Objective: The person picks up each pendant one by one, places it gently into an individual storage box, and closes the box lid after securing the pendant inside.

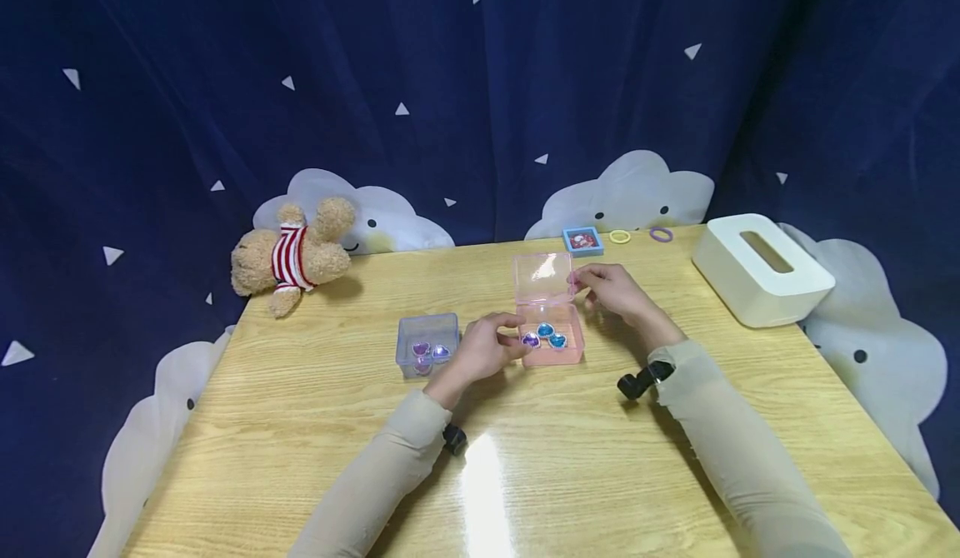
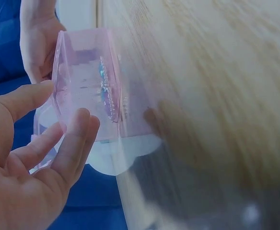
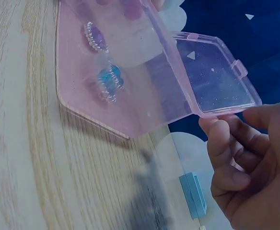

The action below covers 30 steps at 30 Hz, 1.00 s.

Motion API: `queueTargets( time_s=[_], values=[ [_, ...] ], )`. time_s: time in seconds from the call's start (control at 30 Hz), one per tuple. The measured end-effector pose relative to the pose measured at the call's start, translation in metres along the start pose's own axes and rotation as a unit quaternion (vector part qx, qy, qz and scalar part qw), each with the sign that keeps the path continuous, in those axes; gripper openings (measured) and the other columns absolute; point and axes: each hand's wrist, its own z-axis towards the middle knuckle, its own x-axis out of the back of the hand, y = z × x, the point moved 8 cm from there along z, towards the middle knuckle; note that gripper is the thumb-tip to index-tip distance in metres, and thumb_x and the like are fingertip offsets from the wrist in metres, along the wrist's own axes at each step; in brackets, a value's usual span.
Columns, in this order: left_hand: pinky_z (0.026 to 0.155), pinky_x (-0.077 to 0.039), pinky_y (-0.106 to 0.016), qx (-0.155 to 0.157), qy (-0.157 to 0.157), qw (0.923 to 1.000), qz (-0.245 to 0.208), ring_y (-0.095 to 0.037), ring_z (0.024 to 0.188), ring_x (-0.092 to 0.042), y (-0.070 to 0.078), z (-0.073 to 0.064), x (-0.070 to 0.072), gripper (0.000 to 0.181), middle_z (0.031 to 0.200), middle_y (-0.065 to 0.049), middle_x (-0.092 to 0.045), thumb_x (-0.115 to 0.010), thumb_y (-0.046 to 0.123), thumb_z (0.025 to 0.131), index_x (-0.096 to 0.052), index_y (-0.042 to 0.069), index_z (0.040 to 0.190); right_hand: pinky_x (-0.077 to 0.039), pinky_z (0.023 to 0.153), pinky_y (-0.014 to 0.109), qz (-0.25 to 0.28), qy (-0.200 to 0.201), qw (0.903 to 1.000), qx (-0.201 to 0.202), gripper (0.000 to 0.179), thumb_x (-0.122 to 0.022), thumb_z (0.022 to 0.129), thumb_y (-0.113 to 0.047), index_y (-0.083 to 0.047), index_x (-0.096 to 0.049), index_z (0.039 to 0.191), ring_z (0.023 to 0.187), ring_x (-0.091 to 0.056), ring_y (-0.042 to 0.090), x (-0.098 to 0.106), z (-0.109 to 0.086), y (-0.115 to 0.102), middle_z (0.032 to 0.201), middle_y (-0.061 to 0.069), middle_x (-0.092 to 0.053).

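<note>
A clear pink plastic box (image 1: 551,360) stands on the table with its hinged lid (image 1: 544,271) raised upright at the back. Inside lie two blue gems (image 1: 557,341) and one purple gem (image 1: 531,340), each edged with small beads. My right hand (image 1: 611,287) pinches the right edge of the lid between thumb and fingers. At the box's left side is my left hand (image 1: 483,348), its loosely extended fingers (image 2: 75,139) right at the wall and rim. Left of that hand sits a clear bluish box (image 1: 427,322) holding three purple gems (image 1: 421,348).
A teddy bear (image 1: 322,258) in a striped shirt lies at the back left. Along the back edge are a small blue square case (image 1: 582,241), a yellow ring (image 1: 619,236) and a purple ring (image 1: 661,234). A white tissue box (image 1: 765,271) stands at the right.
</note>
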Motion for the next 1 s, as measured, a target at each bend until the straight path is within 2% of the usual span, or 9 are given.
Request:
queueTargets(
  time_s=[0.13,0.23,0.47,0.6,0.73,0.9,1.0],
  values=[
    [0.076,-0.059,-0.025,0.0,0.002,1.0,0.0,-0.021,0.097,-0.074,0.0,0.0,0.0,0.051,0.132,-0.01,-0.064,-0.08,0.021,0.085,-0.064,0.01,0.132,-0.044,0.055,0.029,0.01,-0.009,0.9999,0.0,0.041,-0.038,0.108,-0.032,-0.004,-0.068,0.114,0.066,-0.06,0.014,0.0,0.0,-0.001,0.105,0.011,-0.069],
    [0.075,-0.059,-0.025,0.001,0.001,1.0,-0.002,-0.021,0.098,-0.073,0.0,0.001,0.001,0.051,0.132,-0.011,-0.064,-0.08,0.021,0.085,-0.064,0.01,0.133,-0.041,0.051,0.028,0.011,-0.018,0.9998,0.001,0.043,-0.038,0.108,-0.034,-0.004,-0.069,0.109,0.064,-0.059,0.014,0.0,0.0,-0.001,0.105,0.01,-0.07],
    [0.073,-0.058,-0.022,0.01,-0.003,0.9999,-0.005,-0.019,0.1,-0.073,0.0,0.001,0.0,0.051,0.134,-0.009,-0.062,-0.079,0.022,0.086,-0.063,0.011,0.133,-0.044,0.055,0.029,-0.019,-0.04,0.999,-0.001,0.046,-0.045,0.105,-0.045,-0.007,-0.071,0.104,0.069,-0.064,0.018,0.002,-0.003,-0.002,0.118,0.014,-0.069],
    [0.071,-0.058,-0.022,0.008,-0.002,1.0,-0.005,-0.019,0.099,-0.073,0.0,0.001,0.0,0.051,0.133,-0.009,-0.063,-0.079,0.023,0.087,-0.063,0.012,0.133,-0.046,0.057,0.028,-0.032,-0.047,0.9984,0.0,0.04,-0.049,0.104,-0.038,-0.005,-0.07,0.107,0.072,-0.066,0.023,0.002,-0.008,-0.004,0.121,0.018,-0.068],
    [0.07,-0.058,-0.022,0.007,-0.001,0.9999,-0.008,-0.019,0.098,-0.073,0.0,0.0,0.0,0.05,0.132,-0.009,-0.064,-0.079,0.022,0.086,-0.064,0.012,0.132,-0.046,0.057,0.027,-0.038,-0.058,0.9976,0.003,0.033,-0.052,0.103,-0.031,-0.003,-0.069,0.11,0.072,-0.067,0.024,0.002,-0.012,-0.004,0.118,0.019,-0.069],
    [0.07,-0.058,-0.021,0.01,0.0,0.9999,-0.01,-0.019,0.098,-0.073,-0.003,0.001,-0.002,0.048,0.131,-0.008,-0.064,-0.079,0.022,0.086,-0.065,0.013,0.13,-0.045,0.056,0.027,-0.044,-0.077,0.9961,0.004,0.03,-0.056,0.102,-0.03,-0.006,-0.069,0.112,0.079,-0.066,0.031,0.001,-0.013,0.0,0.112,0.016,-0.069],
    [0.07,-0.058,-0.021,0.01,0.002,0.9999,-0.008,-0.019,0.098,-0.073,-0.003,0.001,-0.002,0.046,0.129,-0.008,-0.065,-0.079,0.023,0.086,-0.066,0.013,0.129,-0.05,0.061,0.03,-0.055,-0.08,0.9953,0.008,0.027,-0.06,0.1,-0.03,-0.007,-0.07,0.111,0.081,-0.066,0.031,0.001,-0.015,-0.002,0.111,0.012,-0.069]
  ],
)
